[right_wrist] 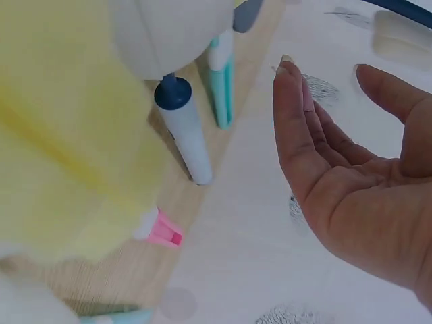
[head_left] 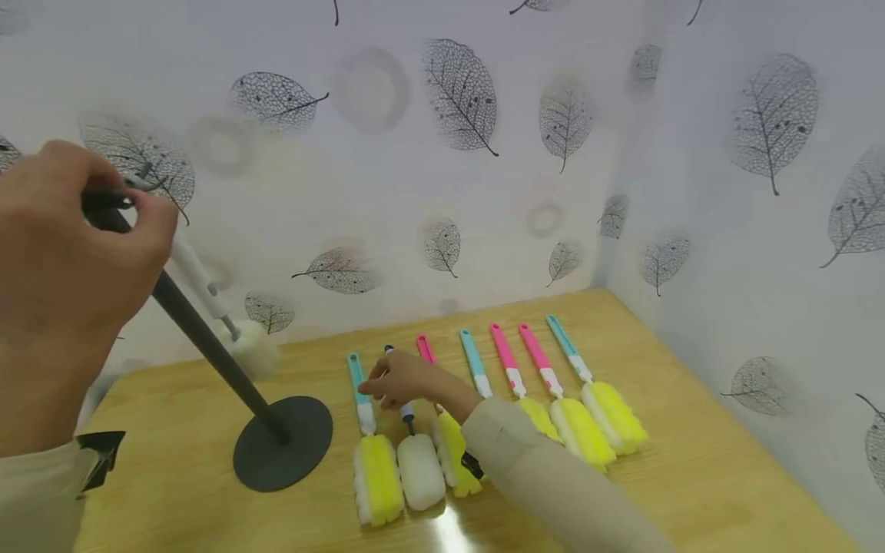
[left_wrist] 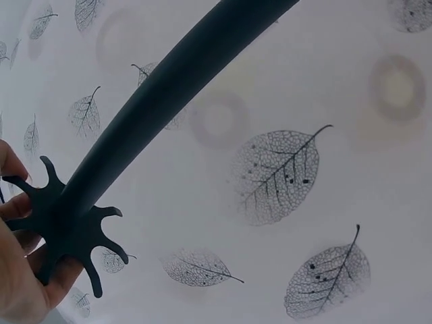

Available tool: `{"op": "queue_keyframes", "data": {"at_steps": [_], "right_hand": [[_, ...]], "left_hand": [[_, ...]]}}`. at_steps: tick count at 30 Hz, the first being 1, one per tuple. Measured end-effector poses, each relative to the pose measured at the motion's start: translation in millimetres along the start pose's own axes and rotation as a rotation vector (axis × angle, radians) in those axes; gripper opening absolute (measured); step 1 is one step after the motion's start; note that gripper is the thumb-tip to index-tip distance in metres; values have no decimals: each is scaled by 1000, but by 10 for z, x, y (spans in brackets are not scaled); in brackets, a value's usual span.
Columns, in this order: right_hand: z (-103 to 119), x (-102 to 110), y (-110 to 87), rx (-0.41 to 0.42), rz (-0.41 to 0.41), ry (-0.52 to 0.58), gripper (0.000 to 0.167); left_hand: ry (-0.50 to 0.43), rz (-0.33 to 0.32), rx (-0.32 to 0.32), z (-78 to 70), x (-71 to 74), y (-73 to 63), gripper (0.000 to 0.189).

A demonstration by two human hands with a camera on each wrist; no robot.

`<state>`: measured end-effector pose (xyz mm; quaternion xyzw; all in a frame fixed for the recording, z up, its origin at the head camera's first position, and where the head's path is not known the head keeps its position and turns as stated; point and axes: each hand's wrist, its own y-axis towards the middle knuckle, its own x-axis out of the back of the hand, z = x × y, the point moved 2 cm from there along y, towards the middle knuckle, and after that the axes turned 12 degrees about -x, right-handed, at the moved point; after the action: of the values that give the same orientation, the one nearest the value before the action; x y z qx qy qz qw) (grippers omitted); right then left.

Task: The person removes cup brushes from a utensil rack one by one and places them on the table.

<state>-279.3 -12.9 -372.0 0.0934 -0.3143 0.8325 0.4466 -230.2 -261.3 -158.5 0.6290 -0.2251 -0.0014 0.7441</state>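
Note:
My left hand (head_left: pixel 62 276) grips the hooked top of a dark grey stand (head_left: pixel 207 338), thumb and forefinger meeting at a hook. In the left wrist view its fingers curl behind the several-armed hook head (left_wrist: pixel 67 229). Beside the pole hangs a white-handled brush (head_left: pixel 200 276) with a blurred white head, its upper end near those fingertips. Above the row of cleaning brushes is my right hand (head_left: pixel 408 380), holding nothing. Its fingers and thumb stand apart in the right wrist view, near a white sponge brush (head_left: pixel 422 472) with a navy-collared handle (right_wrist: pixel 189 142).
The stand's round base (head_left: pixel 283 468) sits on the wooden table (head_left: pixel 691 445). Several yellow-and-white sponge brushes, including the far right one (head_left: pixel 615 418), lie side by side with teal or pink handles towards the leaf-patterned wall (head_left: pixel 512 215). Another wall rises at right.

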Motion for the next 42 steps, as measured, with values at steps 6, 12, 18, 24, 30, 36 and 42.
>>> {"op": "queue_keyframes", "data": {"at_steps": [6,12,18,24,30,36,42], "right_hand": [[-47,134,-224,131,58,117,27],[-42,286,-314,232,110,223,30],[410,299,-222,334,122,317,29],[971,157,-106,507,60,236,36],[1480,-172,16,646,-46,215,47],[1713,-407,95,692,-220,290,35],[1730,-406,91,696,-256,317,30]], "left_hand": [[5,21,72,-116,76,60,36],[-47,-30,65,-215,96,79,33],[-126,-39,-7,-30,143,67,33],[-289,-60,-24,137,166,71,32],[-366,-6,1,200,200,110,30],[-341,-35,5,172,181,133,31],[-317,-33,19,220,196,118,30]]}}
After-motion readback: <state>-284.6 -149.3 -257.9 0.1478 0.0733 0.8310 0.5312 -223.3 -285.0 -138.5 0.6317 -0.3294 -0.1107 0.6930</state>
